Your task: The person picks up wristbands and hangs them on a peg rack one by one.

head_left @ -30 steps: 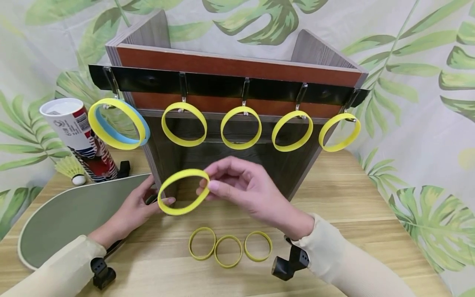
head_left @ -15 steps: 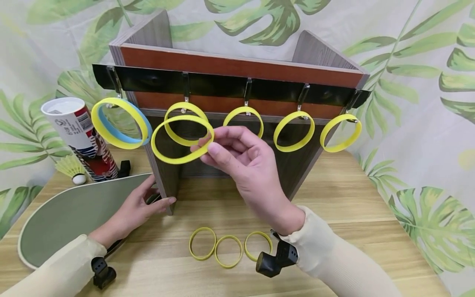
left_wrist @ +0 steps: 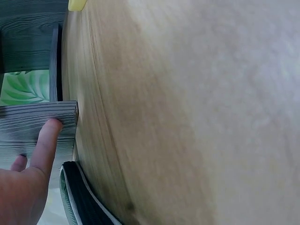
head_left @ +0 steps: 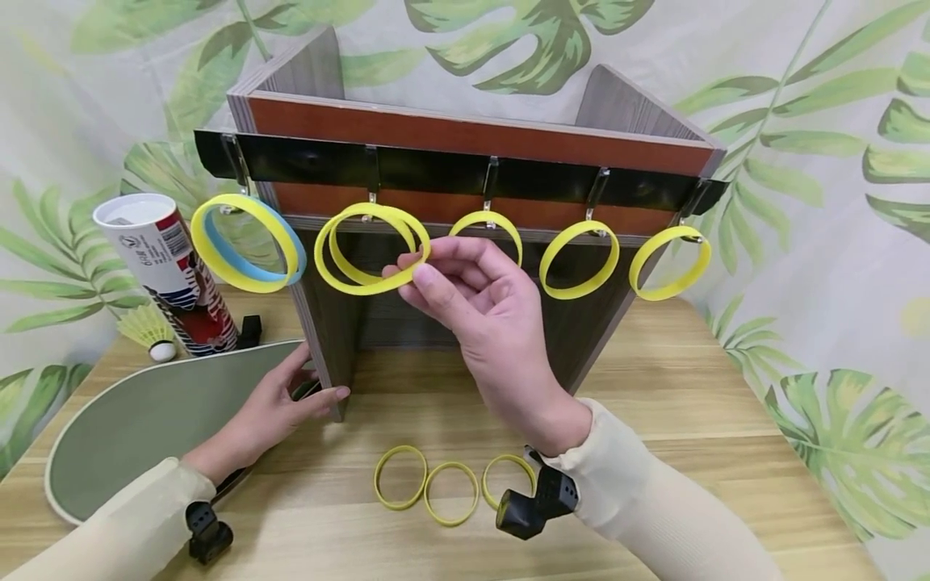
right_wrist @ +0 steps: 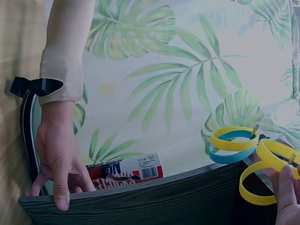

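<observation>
My right hand (head_left: pixel 494 315) pinches a yellow wristband (head_left: pixel 347 288) between thumb and fingers at its right side. In the head view this band overlaps the one hanging from the second hook (head_left: pixel 373 173) from the left; whether it is on the hook I cannot tell. My left hand (head_left: pixel 272 411) holds the left side panel (head_left: pixel 320 347) of a wooden stand low down, thumb (left_wrist: pixel 49 133) across its front edge and fingers behind. A yellow and a blue wristband (head_left: pixel 298 257) hang together on the leftmost hook. Single yellow bands hang on the hooks farther right.
Three yellow wristbands (head_left: pixel 450 494) lie on the wooden table (head_left: pixel 690 484) in front of the stand. On the left are an oval green-grey padded case (head_left: pixel 160 420), a shuttlecock (head_left: pixel 156 335) and a printed tube (head_left: pixel 174 274). Leafy cloth (head_left: pixel 835 242) hangs behind.
My right hand has risen with the yellow wristband from below the hooks to the second hook, then shifted slightly right. The left hand has kept its place on the panel.
</observation>
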`<control>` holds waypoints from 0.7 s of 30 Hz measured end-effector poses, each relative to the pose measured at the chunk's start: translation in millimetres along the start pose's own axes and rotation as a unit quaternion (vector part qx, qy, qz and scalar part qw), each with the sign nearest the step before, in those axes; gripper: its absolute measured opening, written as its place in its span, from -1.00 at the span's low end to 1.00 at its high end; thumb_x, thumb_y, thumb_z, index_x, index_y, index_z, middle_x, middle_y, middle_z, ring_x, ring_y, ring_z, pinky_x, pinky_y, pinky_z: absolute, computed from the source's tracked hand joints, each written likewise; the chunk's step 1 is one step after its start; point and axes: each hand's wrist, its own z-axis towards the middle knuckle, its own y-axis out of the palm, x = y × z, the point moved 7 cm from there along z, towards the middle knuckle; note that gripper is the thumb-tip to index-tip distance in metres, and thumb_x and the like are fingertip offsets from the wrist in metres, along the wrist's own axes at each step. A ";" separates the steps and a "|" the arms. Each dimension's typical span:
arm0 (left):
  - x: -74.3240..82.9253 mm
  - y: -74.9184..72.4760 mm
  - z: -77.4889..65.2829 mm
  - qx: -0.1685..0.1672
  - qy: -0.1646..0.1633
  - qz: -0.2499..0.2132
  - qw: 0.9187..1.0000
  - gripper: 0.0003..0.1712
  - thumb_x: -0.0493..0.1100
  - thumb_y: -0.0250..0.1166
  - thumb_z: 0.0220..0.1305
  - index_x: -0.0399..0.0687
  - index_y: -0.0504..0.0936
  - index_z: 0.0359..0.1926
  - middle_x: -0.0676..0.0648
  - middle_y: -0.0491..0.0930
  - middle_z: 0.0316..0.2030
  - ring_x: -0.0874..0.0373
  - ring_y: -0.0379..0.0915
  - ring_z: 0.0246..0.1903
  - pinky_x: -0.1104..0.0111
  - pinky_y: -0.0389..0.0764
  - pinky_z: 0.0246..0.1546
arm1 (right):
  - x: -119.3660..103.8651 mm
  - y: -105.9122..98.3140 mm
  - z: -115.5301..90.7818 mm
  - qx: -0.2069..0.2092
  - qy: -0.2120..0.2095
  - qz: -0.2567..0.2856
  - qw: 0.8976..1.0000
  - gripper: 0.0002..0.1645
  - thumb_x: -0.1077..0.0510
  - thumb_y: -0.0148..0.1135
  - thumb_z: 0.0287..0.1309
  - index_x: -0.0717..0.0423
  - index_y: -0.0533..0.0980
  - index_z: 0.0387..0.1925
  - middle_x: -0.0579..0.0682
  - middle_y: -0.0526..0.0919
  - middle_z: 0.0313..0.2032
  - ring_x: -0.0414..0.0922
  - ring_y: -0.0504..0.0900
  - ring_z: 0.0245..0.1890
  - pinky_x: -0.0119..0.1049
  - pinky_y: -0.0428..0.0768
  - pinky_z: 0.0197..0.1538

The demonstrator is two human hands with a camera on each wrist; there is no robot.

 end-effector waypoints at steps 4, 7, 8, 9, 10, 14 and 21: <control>1.3 -1.0 -1.5 0.003 0.003 -0.003 1.000 -0.07 -0.18 0.34 0.47 0.22 0.06 0.67 -0.30 0.27 0.51 0.34 0.51 0.08 0.29 0.82 -0.21 | 2.1 -1.1 2.0 0.014 -0.001 0.004 1.000 -0.81 0.48 0.13 0.42 0.36 0.48 0.01 0.03 0.77 -0.09 -0.21 0.77 -0.07 -0.21 0.75 0.20; 1.9 -1.2 -1.5 0.003 0.002 -0.006 1.000 -0.08 -0.18 0.35 0.47 0.22 0.07 0.67 -0.29 0.28 0.50 0.33 0.51 0.08 0.30 0.82 -0.21 | 3.2 -1.7 3.2 0.022 0.000 -0.001 1.000 -0.81 0.49 0.14 0.41 0.38 0.48 0.00 0.04 0.77 -0.11 -0.22 0.77 -0.09 -0.22 0.75 0.18; 1.6 -1.0 -1.3 0.002 0.002 -0.006 1.000 -0.08 -0.18 0.35 0.47 0.22 0.07 0.67 -0.29 0.28 0.50 0.33 0.51 0.09 0.31 0.82 -0.21 | 3.5 -2.0 3.4 0.024 0.001 -0.005 1.000 -0.81 0.48 0.15 0.41 0.38 0.48 0.01 0.07 0.77 -0.11 -0.22 0.77 -0.09 -0.22 0.76 0.18; 1.4 -0.9 -1.0 0.002 0.002 -0.006 1.000 -0.08 -0.18 0.35 0.47 0.22 0.07 0.67 -0.29 0.28 0.51 0.32 0.51 0.09 0.30 0.82 -0.21 | 3.7 -2.2 3.5 0.026 0.002 -0.010 1.000 -0.81 0.48 0.16 0.40 0.39 0.49 0.01 0.13 0.77 -0.10 -0.22 0.77 -0.09 -0.20 0.76 0.18; 0.8 -0.8 -0.8 0.002 0.000 -0.006 1.000 -0.07 -0.17 0.35 0.47 0.22 0.06 0.67 -0.29 0.27 0.51 0.32 0.51 0.09 0.30 0.82 -0.20 | 4.0 -2.4 3.4 0.027 0.003 -0.016 0.999 -0.80 0.47 0.18 0.40 0.40 0.49 0.01 0.19 0.77 -0.09 -0.22 0.77 -0.09 -0.19 0.76 0.18; -0.4 -0.5 -0.6 0.002 -0.001 -0.004 1.000 -0.07 -0.17 0.35 0.47 0.21 0.06 0.67 -0.28 0.26 0.51 0.31 0.49 0.10 0.29 0.82 -0.19 | 5.7 -2.8 2.5 0.028 0.010 -0.041 0.999 -0.78 0.45 0.22 0.39 0.41 0.51 0.02 0.37 0.73 -0.03 -0.23 0.78 -0.12 -0.15 0.77 0.17; 1.2 -1.3 -1.0 0.001 0.000 -0.013 1.000 -0.07 -0.20 0.36 0.46 0.18 0.07 0.67 -0.31 0.29 0.49 0.41 0.50 0.07 0.28 0.83 -0.19 | 10.7 -2.8 1.6 0.019 0.027 -0.072 0.997 -0.73 0.44 0.24 0.37 0.45 0.52 0.06 0.43 0.70 -0.01 -0.28 0.77 -0.17 -0.16 0.77 0.16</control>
